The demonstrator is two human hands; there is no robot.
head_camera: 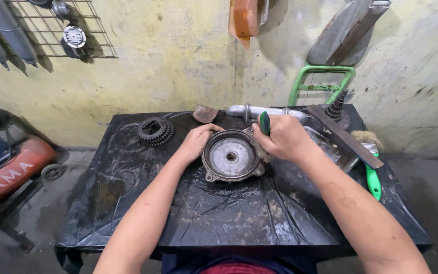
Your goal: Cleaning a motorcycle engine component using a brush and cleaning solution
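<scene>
A round grey metal hub plate [230,157] with a dark rim lies on the black plastic sheet [219,213] that covers the table. My left hand [196,140] grips the plate's left rim. My right hand [283,137] is closed on a green-handled brush [264,122], held upright at the plate's right edge; its bristles show just under the fist, touching the rim.
A stack of dark gears [155,130] sits at the back left. A silver pipe [259,110], a flat metal bar [344,136], a second green-handled brush [372,177] and a stepped gear shaft [336,107] lie at the back right. A red machine [6,167] stands on the floor left.
</scene>
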